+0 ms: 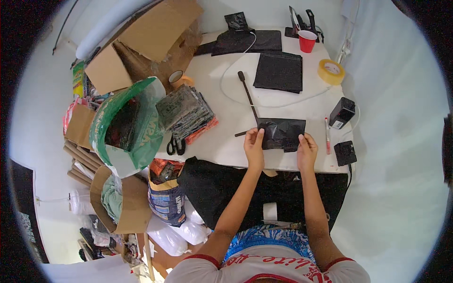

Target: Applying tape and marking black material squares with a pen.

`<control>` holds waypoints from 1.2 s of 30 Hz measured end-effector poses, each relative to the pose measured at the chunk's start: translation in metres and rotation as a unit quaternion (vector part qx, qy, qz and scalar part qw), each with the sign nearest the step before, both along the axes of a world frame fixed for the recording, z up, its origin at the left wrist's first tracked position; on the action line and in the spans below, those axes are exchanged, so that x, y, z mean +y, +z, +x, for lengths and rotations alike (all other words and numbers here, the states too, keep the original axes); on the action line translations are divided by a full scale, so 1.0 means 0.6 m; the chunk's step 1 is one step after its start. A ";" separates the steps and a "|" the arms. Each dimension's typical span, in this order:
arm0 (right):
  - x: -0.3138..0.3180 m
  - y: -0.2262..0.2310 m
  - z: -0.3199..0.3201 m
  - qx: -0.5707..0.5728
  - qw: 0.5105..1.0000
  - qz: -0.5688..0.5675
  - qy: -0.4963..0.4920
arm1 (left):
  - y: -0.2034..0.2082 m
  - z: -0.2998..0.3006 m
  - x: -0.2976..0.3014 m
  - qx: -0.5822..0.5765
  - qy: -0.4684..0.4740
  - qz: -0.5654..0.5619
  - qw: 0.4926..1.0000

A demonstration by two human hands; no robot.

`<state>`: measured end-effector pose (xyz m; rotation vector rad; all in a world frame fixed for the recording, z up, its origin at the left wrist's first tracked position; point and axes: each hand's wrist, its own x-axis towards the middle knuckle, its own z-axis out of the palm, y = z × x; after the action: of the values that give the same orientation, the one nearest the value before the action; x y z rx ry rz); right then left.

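Observation:
Between my hands is a small black plastic bag [283,133], glossy and creased, spread flat near the front edge of the white table. My left hand [255,146] pinches its left side between thumb and fingers. On the opposite side, my right hand [306,148] grips the bag's lower right edge the same way. Just behind the bag lies a thin black rod [248,96] with a knobbed end. Farther back rests a stack of larger black bags [278,72]. Left of my hands sits a pile of packed dark plastic bags [186,113], with black-handled scissors [176,146] beside it.
On the right are a tape roll [331,72], a red cup [307,41], a red-and-white marker [327,136] and black box-shaped devices [342,113]. A white cable [283,105] crosses the table. A green-and-white bag [100,134] and cardboard boxes [158,30] crowd the left.

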<state>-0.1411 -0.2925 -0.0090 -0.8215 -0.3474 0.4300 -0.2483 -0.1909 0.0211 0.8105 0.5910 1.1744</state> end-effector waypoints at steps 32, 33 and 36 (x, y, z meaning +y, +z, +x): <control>-0.039 0.013 0.005 0.046 0.980 -0.175 0.081 | -0.045 -0.028 -0.002 0.127 -0.034 0.099 0.986; -0.038 0.015 0.007 0.040 0.982 -0.167 0.084 | -0.048 -0.027 -0.002 0.127 -0.035 0.098 0.987; -0.025 0.066 0.009 0.153 0.967 -0.169 0.114 | -0.050 -0.035 0.006 0.135 -0.056 0.055 0.988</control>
<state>-0.1356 -0.3073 0.0306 -1.0344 -0.0789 0.8365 -0.2691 -0.1875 -0.0091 1.0947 0.6986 1.0083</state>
